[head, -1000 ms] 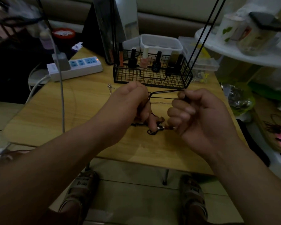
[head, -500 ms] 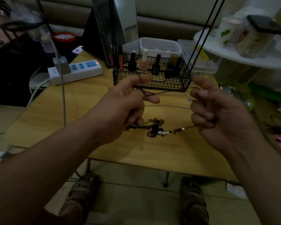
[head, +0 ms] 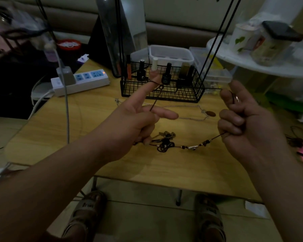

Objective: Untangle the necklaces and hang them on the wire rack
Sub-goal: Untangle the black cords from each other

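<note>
With the black cord necklace (head: 191, 147) sagging just before the wire rack (head: 173, 96), hooked over the outstretched forefinger (head: 151, 86) of our left hand (head: 129, 123) and gripped by the curled fingers (head: 230, 120) of our right hand (head: 248, 126), we should pull apart slowly so the knot (head: 164, 145) loosens.

Black cord necklace (head: 191, 147) — thin dark cord strung with small brown and silver beads; one loop hooked over the raised index finger of the left hand (head: 129, 123); the beaded length runs to the curled fingers of the right hand (head: 243, 123); its middle is bunched in a tangle on the bench (head: 164, 172). Silver chain necklace (head: 210, 113) — fine links, oval brown pendant; lying flat beyond the tangle. Wire rack (head: 182, 96): black mesh basket with thin upright rods, standing farther back.
</note>
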Tool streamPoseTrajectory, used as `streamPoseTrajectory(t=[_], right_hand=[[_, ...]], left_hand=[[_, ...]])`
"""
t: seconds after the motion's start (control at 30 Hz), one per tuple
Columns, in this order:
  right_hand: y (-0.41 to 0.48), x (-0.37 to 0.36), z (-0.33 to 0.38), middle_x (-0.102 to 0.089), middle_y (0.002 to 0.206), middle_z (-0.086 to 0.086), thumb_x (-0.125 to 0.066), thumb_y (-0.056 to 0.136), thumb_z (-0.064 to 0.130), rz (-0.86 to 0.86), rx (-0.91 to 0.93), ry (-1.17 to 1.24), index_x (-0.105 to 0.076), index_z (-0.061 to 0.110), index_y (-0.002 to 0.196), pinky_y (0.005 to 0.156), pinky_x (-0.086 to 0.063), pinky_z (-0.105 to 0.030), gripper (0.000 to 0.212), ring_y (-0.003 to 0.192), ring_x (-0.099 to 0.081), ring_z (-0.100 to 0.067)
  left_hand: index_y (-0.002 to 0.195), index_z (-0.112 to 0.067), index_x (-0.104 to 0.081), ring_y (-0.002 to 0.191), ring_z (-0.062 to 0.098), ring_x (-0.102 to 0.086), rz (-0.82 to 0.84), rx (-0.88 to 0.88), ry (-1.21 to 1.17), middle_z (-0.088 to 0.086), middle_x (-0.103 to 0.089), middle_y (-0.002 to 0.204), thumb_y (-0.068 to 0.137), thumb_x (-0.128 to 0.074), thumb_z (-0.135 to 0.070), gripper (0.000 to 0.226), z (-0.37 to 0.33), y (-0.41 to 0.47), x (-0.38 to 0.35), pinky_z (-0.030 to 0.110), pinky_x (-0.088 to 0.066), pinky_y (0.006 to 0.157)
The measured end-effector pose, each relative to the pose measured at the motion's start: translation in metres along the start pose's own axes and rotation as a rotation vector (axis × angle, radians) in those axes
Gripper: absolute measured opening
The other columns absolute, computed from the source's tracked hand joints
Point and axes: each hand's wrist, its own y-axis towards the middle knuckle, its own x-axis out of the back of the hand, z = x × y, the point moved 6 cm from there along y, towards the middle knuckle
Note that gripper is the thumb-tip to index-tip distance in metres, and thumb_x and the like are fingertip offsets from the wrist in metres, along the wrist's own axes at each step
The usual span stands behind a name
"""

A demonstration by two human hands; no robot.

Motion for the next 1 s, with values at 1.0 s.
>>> streamPoseTrajectory(t=[1.0], right_hand=[[-0.022,-0.043,-0.031,-0.059,0.072,0.015,-0.068,0.095,0.027,0.286,0.192,-0.927,-0.069,0.025,0.090,0.059,-0.036,-0.022,0.006,0.062,-0.049,0.000]], left_hand=[[0.131,-0.027,-0.063,0.052,0.008,-0.049,-0.093,-0.041,0.267,0.004,-0.079,0.093,0.106,-0.055,-0.022,0.026,-0.004,-0.003,-0.004,0.034,-0.045,0.051]])
